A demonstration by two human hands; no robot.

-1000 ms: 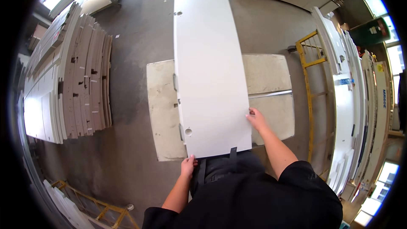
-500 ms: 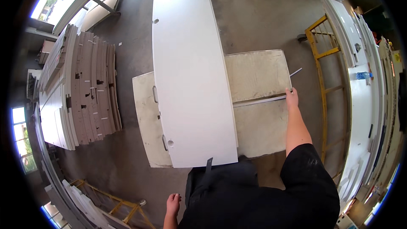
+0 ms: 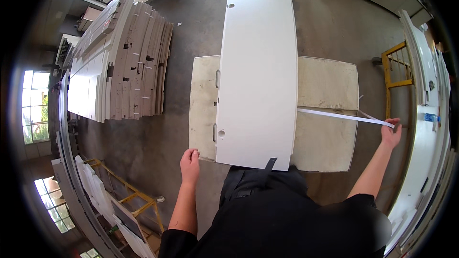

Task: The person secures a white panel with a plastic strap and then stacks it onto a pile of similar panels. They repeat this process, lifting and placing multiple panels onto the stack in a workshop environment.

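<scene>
A long white panel (image 3: 260, 67), like a door, lies lengthwise across a worn beige tabletop (image 3: 325, 148). Two round holes and metal handles (image 3: 214, 132) show along its left side. My right hand (image 3: 391, 134) is out past the tabletop's right edge, closed on a flat white strap (image 3: 342, 115). The strap stretches from the panel's right edge to my fingers, and part of it doubles back to the tabletop edge. My left hand (image 3: 190, 166) is beside the tabletop's front left corner, fingers curled, with nothing visible in them.
A tall stack of white and brown-edged panels (image 3: 129, 67) stands at the left. Yellow metal frames (image 3: 399, 83) stand on both sides. White panels with a blue bottle (image 3: 431, 117) on them line the right. A black strip (image 3: 271, 163) sticks up at the panel's near end.
My right hand has moved outward to the right from the tabletop edge, drawing out the strap. My left hand has risen from my side to near the front left corner. The view has shifted.
</scene>
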